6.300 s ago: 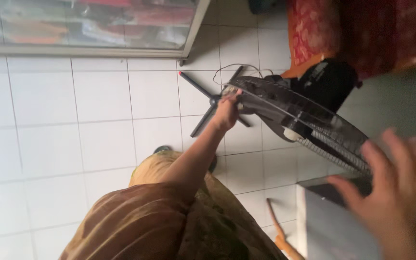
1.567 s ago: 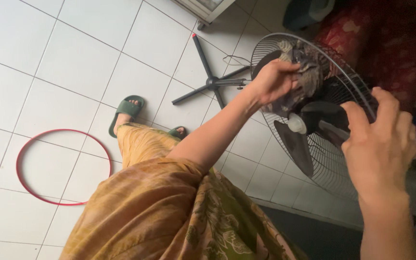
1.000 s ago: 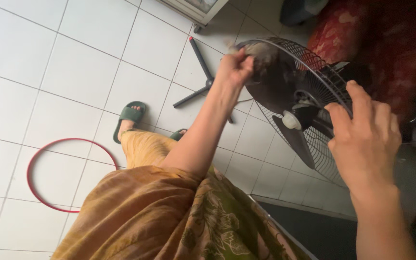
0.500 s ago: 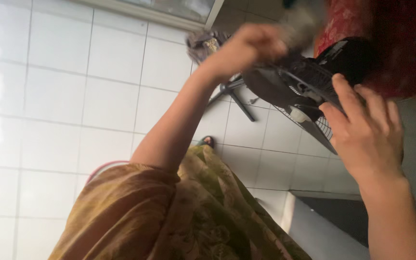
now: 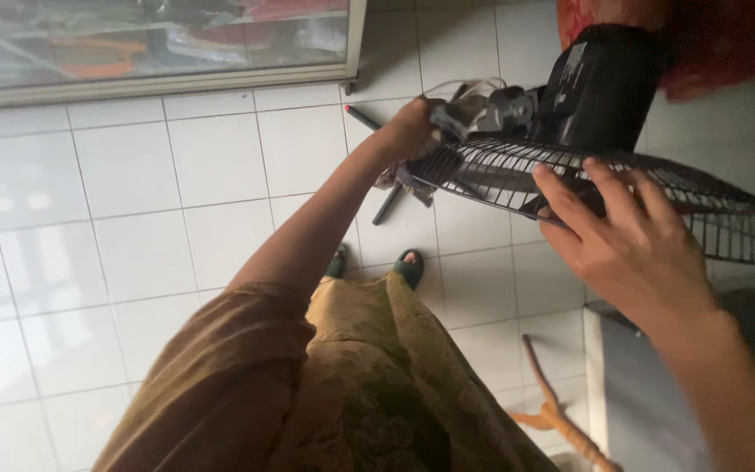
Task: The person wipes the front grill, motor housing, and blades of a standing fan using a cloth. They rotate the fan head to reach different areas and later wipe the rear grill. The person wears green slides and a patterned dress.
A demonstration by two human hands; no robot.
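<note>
A black standing fan head with its wire guard [image 5: 622, 188] is tilted almost edge-on at the upper right, and its black motor housing [image 5: 600, 87] sits behind it. My left hand [image 5: 408, 131] reaches out to the guard's far rim and grips a crumpled grey cloth [image 5: 474, 109] pressed against the wires. My right hand [image 5: 613, 245] lies on the near side of the guard with its fingers curled over the wires. The blades are mostly hidden behind the guard.
The fan's black cross-shaped base [image 5: 386, 205] lies on the white floor tiles [image 5: 133, 227]. A glass-fronted cabinet [image 5: 133, 44] runs along the top. Red fabric [image 5: 709, 35] is at the top right. A wooden stick [image 5: 561, 411] and a grey surface [image 5: 648, 393] are at the lower right. My feet wear green sandals [image 5: 408, 267].
The view has swung and the fan head now shows edge-on. My left hand with the cloth has come down to the guard's far rim. My right hand stays on the guard.
</note>
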